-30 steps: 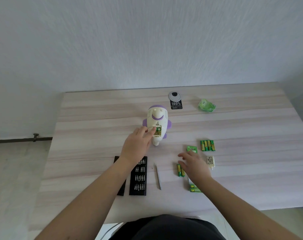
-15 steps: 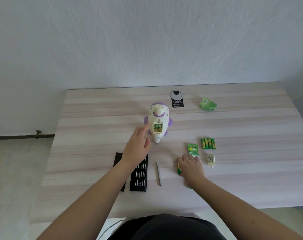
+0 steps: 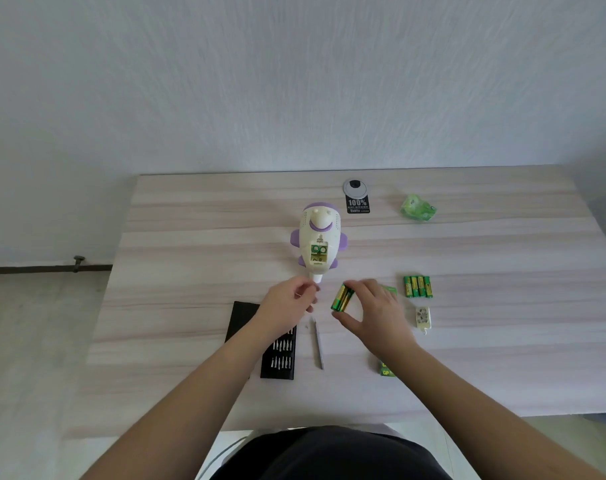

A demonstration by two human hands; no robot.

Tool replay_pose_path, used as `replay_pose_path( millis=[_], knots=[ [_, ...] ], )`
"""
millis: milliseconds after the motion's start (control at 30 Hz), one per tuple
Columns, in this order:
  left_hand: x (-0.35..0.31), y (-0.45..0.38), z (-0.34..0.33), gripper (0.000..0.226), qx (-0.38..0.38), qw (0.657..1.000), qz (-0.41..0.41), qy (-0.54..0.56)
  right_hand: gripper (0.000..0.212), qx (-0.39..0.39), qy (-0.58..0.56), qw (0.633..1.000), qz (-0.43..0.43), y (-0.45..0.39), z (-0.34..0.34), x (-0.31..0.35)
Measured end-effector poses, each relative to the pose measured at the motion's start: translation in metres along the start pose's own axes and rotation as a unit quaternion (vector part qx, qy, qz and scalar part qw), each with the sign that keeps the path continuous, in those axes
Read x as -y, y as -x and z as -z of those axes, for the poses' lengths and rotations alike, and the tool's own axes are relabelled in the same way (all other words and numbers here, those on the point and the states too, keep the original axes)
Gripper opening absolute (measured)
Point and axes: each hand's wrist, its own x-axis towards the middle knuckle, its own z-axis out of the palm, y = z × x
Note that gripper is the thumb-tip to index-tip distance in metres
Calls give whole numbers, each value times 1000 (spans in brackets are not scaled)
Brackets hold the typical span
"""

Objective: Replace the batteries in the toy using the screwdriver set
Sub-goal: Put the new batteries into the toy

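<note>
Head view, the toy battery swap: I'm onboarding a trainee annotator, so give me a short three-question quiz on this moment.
1. True or false: the battery compartment on the toy is closed by its cover.
2. What does the right hand hold? A) the screwdriver B) a pair of batteries C) the green wrapper
3. Fill in: the row of four batteries lies to the ___ of the right hand in the picture.

Key
1. False: the compartment is open, with two battery ends visible inside.
2. B: fingers and thumb pinch the pair of batteries, while the screwdriver lies on the table and the left hand is not on it.
3. right
</note>
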Motion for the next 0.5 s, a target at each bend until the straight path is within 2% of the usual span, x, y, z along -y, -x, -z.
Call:
replay_pose_path(
  millis=[67, 167, 300, 400, 500],
  knots=[
    [-11, 3, 0, 18, 24, 998, 5, 53, 53, -29, -27, 999, 28, -6, 11, 7],
    [-24, 10, 2, 19, 33, 997, -33, 58, 54, -39, -50, 996, 63, -14, 24, 15],
    [-35, 17, 5, 10, 2, 993, -54, 106, 58, -46, -87, 991, 93, -21, 37, 25],
    [-42, 19, 12, 12, -19, 989, -65, 132, 64, -54, -100, 989, 100, -23, 46, 30],
    [-47, 20, 20, 18, -37, 987, -95, 128, 72, -48, -153, 985, 69, -24, 57, 38]
  ],
)
